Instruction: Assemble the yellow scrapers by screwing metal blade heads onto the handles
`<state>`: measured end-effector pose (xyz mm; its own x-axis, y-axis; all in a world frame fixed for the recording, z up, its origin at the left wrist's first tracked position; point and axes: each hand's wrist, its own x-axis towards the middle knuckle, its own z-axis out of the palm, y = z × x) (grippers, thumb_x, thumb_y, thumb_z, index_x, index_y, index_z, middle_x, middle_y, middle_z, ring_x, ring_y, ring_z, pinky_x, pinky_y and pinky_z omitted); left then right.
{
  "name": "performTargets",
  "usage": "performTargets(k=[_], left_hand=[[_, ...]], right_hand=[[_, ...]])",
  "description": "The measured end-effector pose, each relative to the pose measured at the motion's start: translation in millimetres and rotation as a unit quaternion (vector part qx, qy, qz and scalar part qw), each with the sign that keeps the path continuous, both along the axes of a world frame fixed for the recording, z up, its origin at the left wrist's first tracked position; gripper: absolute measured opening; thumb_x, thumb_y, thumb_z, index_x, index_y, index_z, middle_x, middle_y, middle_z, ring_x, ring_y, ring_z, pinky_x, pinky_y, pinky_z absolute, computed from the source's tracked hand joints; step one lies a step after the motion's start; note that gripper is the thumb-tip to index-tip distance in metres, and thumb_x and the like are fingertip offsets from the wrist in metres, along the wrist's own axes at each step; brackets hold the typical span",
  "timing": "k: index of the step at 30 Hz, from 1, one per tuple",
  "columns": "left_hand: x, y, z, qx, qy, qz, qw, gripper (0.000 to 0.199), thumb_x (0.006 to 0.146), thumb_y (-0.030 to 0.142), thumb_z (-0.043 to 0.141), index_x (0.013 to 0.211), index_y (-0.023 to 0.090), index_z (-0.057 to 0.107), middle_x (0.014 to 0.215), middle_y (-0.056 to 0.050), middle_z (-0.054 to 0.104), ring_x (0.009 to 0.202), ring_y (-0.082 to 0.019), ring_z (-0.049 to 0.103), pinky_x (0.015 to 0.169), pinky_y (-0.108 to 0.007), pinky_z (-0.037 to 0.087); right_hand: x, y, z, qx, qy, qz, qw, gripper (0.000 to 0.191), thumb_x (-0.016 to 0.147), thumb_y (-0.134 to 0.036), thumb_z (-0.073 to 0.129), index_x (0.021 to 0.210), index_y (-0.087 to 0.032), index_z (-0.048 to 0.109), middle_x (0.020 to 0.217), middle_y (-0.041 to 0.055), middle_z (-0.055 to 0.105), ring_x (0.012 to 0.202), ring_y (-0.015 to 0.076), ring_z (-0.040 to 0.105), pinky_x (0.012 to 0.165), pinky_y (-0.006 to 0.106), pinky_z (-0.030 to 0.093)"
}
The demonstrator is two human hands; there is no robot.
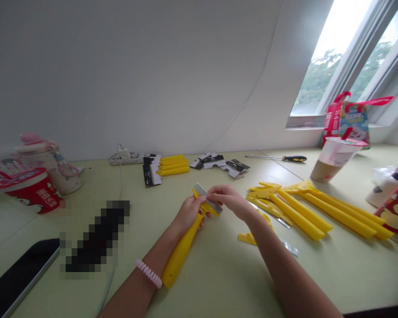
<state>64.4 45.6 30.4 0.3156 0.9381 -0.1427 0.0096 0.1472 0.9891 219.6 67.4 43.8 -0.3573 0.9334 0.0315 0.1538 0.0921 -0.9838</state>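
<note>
A yellow scraper [181, 255] is held above the table, its long handle slanting down toward me. My left hand [187, 213] is closed around the scraper's neck, the thumb lying against its head. Across the head sits a grey metal blade [215, 207]. My right hand [231, 199] pinches at this blade, its fingertips touching the metal and partly covering it. Just right of my hands, yellow scraper parts [247, 239] lie on the table, partly hidden by my right forearm. Farther right is a pile of yellow scraper handles [301, 216] and heads.
Yellow handles with black-and-white cards [151, 172] lie near the wall, beside folded cards [214, 160]. A screwdriver [293, 158] and a drink cup [333, 161] stand or lie back right. On the left are a phone [21, 276], red cup [36, 194], bottle [64, 170] and cable [120, 181].
</note>
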Motion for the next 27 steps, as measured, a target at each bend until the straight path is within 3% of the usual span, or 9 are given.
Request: performTargets(k=[5, 11, 16, 21, 27], left_hand=[[2.9, 0.7, -1.0, 0.046, 0.011, 0.041, 0.998, 0.037, 0.077, 0.046, 0.041, 0.064, 0.013, 0.051, 0.047, 0.000, 0.049, 0.038, -0.010, 0.045, 0.037, -0.021, 0.034], [2.3, 3.9, -7.3, 0.110, -0.039, 0.149, 0.982, 0.021, 0.071, 0.036, 0.054, 0.071, 0.017, 0.046, 0.057, 0.004, 0.049, 0.046, -0.008, 0.045, 0.041, -0.019, 0.036], [-1.5, 6.0, -4.9, 0.112, -0.058, 0.179, 0.976, 0.020, 0.067, 0.033, 0.057, 0.068, 0.016, 0.046, 0.059, 0.003, 0.049, 0.050, -0.008, 0.047, 0.043, -0.018, 0.037], [-9.0, 11.0, -0.5, 0.107, -0.096, 0.251, 0.957, 0.018, 0.065, 0.030, 0.058, 0.067, 0.016, 0.047, 0.060, 0.003, 0.051, 0.053, -0.009, 0.051, 0.048, -0.021, 0.043], [-11.5, 12.6, -0.5, 0.100, -0.124, 0.306, 0.939, 0.017, 0.066, 0.028, 0.058, 0.067, 0.015, 0.047, 0.060, 0.003, 0.052, 0.053, -0.009, 0.052, 0.049, -0.020, 0.044]], right_hand=[[-4.4, -3.0, 0.3, -0.011, -0.014, -0.005, 1.000, 0.021, 0.068, -0.036, 0.058, 0.065, -0.015, 0.058, 0.051, -0.0042, 0.045, 0.047, 0.0065, 0.037, 0.045, 0.021, 0.025], [-11.0, -3.4, -5.0, -0.005, -0.029, -0.027, 0.999, 0.021, 0.067, -0.036, 0.058, 0.066, -0.015, 0.058, 0.050, -0.0035, 0.045, 0.046, 0.0066, 0.037, 0.043, 0.020, 0.026], [-11.7, -4.3, -5.5, 0.017, -0.035, -0.024, 0.999, 0.025, 0.068, -0.040, 0.056, 0.069, -0.014, 0.060, 0.053, -0.0028, 0.046, 0.049, 0.0071, 0.037, 0.045, 0.020, 0.027], [-6.1, -4.5, -3.1, 0.000, -0.057, 0.033, 0.998, 0.027, 0.070, -0.041, 0.055, 0.069, -0.015, 0.061, 0.063, 0.0003, 0.054, 0.057, 0.0092, 0.043, 0.053, 0.022, 0.032], [-10.7, -0.3, -11.6, 0.002, -0.050, -0.024, 0.998, 0.026, 0.068, -0.041, 0.055, 0.063, -0.015, 0.058, 0.055, -0.0026, 0.046, 0.051, 0.0075, 0.035, 0.049, 0.022, 0.026]])
